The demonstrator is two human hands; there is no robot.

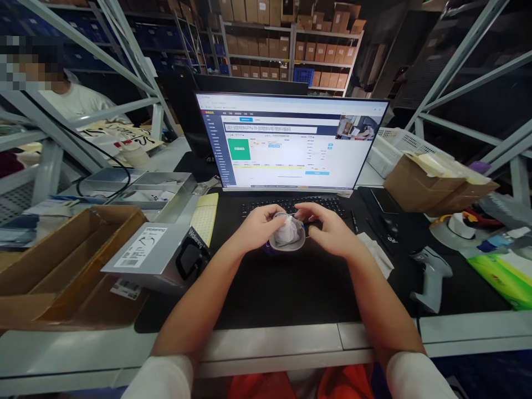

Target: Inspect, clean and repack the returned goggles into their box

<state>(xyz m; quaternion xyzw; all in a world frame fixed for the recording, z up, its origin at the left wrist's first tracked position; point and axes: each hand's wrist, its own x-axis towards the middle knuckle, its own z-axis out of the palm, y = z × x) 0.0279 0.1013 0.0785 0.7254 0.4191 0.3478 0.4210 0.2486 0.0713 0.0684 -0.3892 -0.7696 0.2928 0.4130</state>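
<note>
Both my hands meet over the black desk mat (286, 288), just in front of the keyboard (291, 206). My left hand (255, 226) and my right hand (328, 228) are closed round a small clear plastic bag (287, 235) with something white and crumpled inside. The bag hangs between my fingertips, slightly above the mat. A monitor (291, 141) with a software form stands behind the keyboard.
A grey product box (155, 255) with a barcode label lies left, partly over an open cardboard box (62, 266). A grey barcode scanner (432, 277), a mouse (390, 224), a tape dispenser (455, 227) and a green packet (505, 274) lie right. Another person (75, 97) sits far left behind the shelving.
</note>
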